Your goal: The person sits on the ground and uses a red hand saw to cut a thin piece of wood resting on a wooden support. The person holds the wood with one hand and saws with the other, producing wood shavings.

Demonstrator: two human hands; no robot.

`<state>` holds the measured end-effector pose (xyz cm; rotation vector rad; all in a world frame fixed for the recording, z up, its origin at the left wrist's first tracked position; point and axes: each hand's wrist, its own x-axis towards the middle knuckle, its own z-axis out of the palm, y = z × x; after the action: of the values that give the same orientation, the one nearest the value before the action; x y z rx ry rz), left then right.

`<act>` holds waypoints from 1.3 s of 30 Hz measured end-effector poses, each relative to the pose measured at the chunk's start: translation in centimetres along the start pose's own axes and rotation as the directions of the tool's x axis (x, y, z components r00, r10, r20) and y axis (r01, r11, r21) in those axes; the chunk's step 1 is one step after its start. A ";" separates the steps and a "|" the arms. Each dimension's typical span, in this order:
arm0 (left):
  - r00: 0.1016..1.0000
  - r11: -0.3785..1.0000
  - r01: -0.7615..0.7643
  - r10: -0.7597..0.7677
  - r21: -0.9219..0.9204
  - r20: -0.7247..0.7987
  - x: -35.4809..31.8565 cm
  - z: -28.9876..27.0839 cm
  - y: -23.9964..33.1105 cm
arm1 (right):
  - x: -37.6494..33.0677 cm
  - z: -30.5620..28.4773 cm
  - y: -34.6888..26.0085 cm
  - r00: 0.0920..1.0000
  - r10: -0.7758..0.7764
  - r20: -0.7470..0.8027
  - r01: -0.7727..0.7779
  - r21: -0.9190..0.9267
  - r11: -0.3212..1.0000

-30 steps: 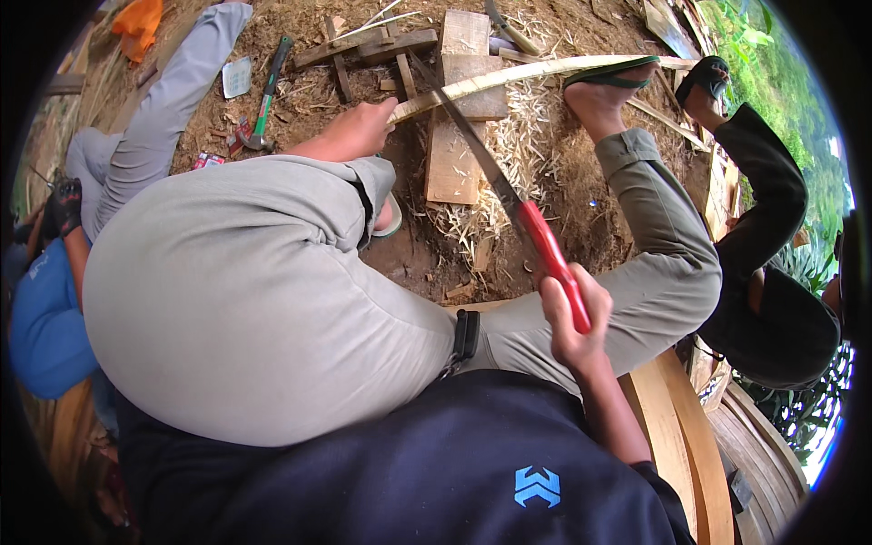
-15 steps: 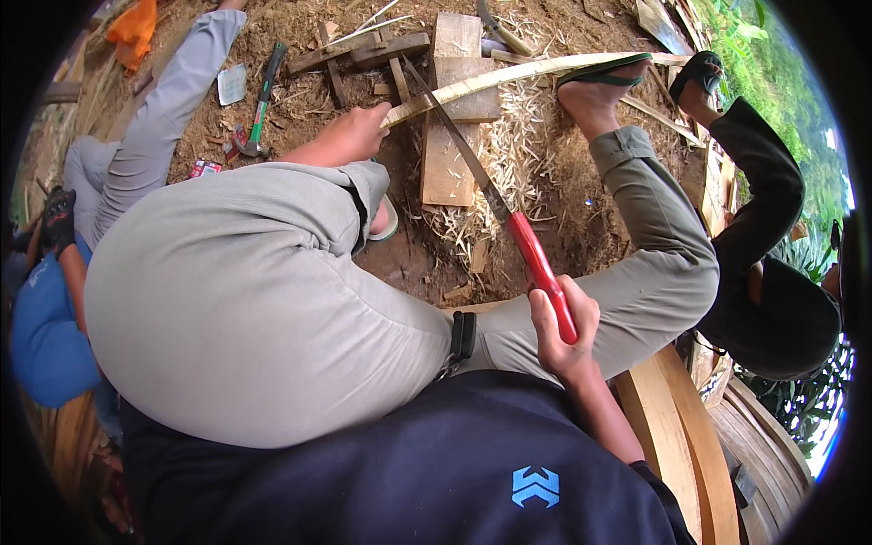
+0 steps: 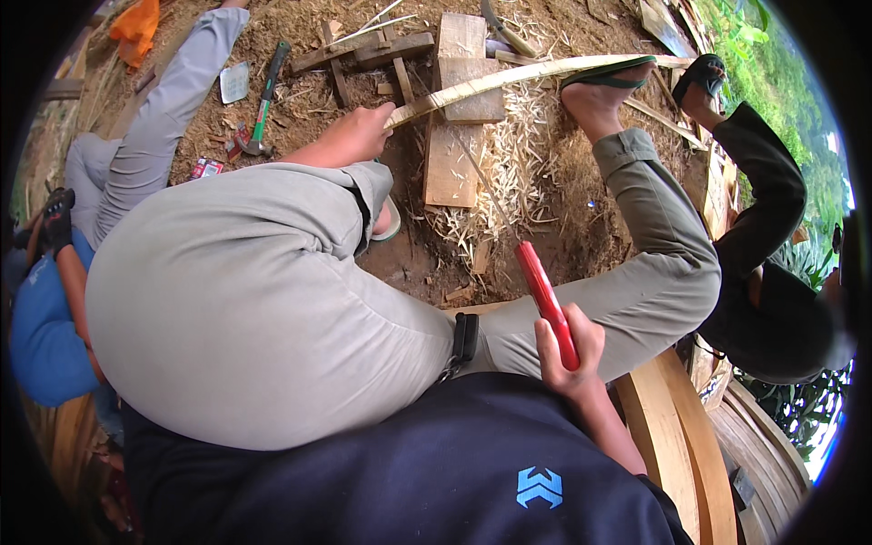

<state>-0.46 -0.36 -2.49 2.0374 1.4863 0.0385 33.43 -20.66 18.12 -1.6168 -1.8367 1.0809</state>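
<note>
My right hand point(image 3: 576, 352) is closed round the red handle of a long-bladed knife point(image 3: 543, 295). Its thin blade, seen nearly edge-on, points away toward a pale wooden strip point(image 3: 518, 77), the tip ending just on the near side of it. My left hand point(image 3: 365, 136) grips the strip's left end, fingers wrapped round it. The strip crosses over a wooden block point(image 3: 450, 177) and runs right, under my sandalled foot point(image 3: 607, 77). Pale shavings point(image 3: 520, 168) lie heaped beside the block.
A hammer point(image 3: 263, 104) with a green-and-black handle lies on the ground at left. A curved blade with a wooden handle point(image 3: 513, 36) rests beyond the block. One person in blue point(image 3: 54, 327) sits at left, another in black point(image 3: 772, 309) at right. Curved boards point(image 3: 677, 436) lie by my right side.
My right hand has drawn the knife back toward me, and its blade has left the strip and turned edge-on. My left hand still holds the strip in place.
</note>
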 end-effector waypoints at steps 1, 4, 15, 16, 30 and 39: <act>1.000 1.000 0.005 -0.004 -0.001 0.008 0.1 0.0 0.2 | -0.2 -0.1 0.2 1.000 -0.014 -0.016 0.014 -0.001 1.000; 1.000 1.000 0.021 -0.021 -0.001 0.012 0.0 -0.5 0.4 | -0.2 0.4 0.7 0.995 -0.087 -0.054 0.088 0.001 0.996; 1.000 1.000 -0.011 0.011 -0.014 -0.005 -0.3 -0.4 -0.1 | 0.3 -0.3 1.1 0.993 0.098 -0.058 -0.088 0.156 0.984; 1.000 1.000 -0.010 0.010 -0.011 -0.006 -0.1 -0.3 -0.1 | 0.7 0.1 2.0 0.995 0.075 -0.071 -0.063 0.160 0.985; 1.000 1.000 0.005 -0.006 -0.003 -0.020 0.0 -0.4 0.0 | 3.6 1.5 2.4 0.987 0.151 -0.061 -0.127 0.293 0.947; 1.000 1.000 0.012 -0.012 -0.001 0.014 0.0 0.0 -0.3 | 2.1 0.0 2.5 0.980 0.198 -0.030 -0.175 0.349 0.921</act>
<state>-0.69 -0.26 -2.59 2.0235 1.4901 0.0202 34.57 -18.65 15.82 -1.6134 -1.3761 1.3310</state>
